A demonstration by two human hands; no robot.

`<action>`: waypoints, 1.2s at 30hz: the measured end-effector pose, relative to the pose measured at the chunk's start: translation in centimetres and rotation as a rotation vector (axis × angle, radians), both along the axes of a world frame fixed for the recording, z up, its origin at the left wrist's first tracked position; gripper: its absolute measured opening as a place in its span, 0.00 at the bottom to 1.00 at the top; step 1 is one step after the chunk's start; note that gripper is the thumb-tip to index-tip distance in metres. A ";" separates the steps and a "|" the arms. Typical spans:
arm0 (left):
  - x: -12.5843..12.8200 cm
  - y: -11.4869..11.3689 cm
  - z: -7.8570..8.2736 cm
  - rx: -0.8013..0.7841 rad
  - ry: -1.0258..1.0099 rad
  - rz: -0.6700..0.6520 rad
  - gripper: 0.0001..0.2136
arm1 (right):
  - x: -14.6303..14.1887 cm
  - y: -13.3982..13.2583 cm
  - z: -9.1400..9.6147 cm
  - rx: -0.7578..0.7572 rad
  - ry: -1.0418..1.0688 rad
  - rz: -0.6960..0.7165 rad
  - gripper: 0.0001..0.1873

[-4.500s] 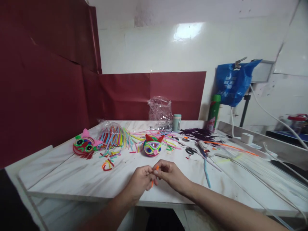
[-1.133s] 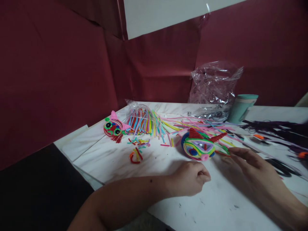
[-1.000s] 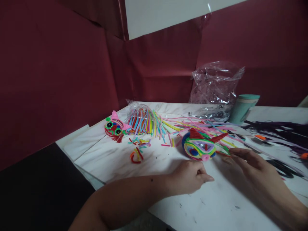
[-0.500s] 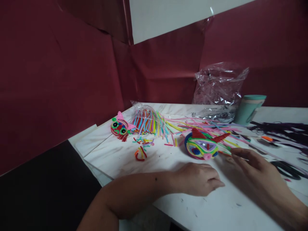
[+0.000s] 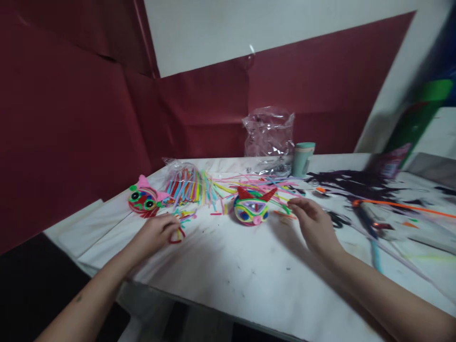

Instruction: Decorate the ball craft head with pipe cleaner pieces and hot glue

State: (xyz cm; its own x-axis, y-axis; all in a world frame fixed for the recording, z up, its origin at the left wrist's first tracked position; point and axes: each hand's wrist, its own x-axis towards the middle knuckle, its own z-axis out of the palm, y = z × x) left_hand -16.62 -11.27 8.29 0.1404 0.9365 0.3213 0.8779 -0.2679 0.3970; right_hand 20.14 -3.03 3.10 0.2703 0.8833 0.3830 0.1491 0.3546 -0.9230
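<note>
My left hand is over the left part of the table, its fingers loosely bent and apart beside short cut pipe-cleaner pieces. Right by it lies a pink-eared animal head made of pipe cleaners, with big green-rimmed eyes. In the middle sits a second pipe-cleaner head with red pointed ears and a pink nose. To the right of that head is my right hand, its thumb and fingertips close together at the tip of a green pipe cleaner. What lies between those fingertips is hidden.
Behind are a bagged bundle of coloured pipe cleaners, a clear plastic bag and a mint-green cup. Dark purple strands, black-handled scissors and an orange pipe cleaner lie to the right. The table's front edge is near.
The view has swung right and shows more of the table's right side. My left hand has moved left, from before the red-eared head to the cut pieces. My right hand stays beside that head.
</note>
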 end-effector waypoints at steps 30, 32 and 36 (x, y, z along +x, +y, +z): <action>-3.1 1.4 -5.4 0.116 -0.274 0.135 0.09 | 0.0 -0.3 -0.3 0.007 0.107 0.164 0.15; -2.2 1.9 -4.6 0.179 -0.600 0.214 0.10 | 0.0 -0.3 -0.3 0.015 0.088 0.160 0.14; 1.9 2.6 -2.3 0.045 -1.154 0.156 0.18 | -0.2 -0.5 -0.5 0.043 0.036 0.158 0.13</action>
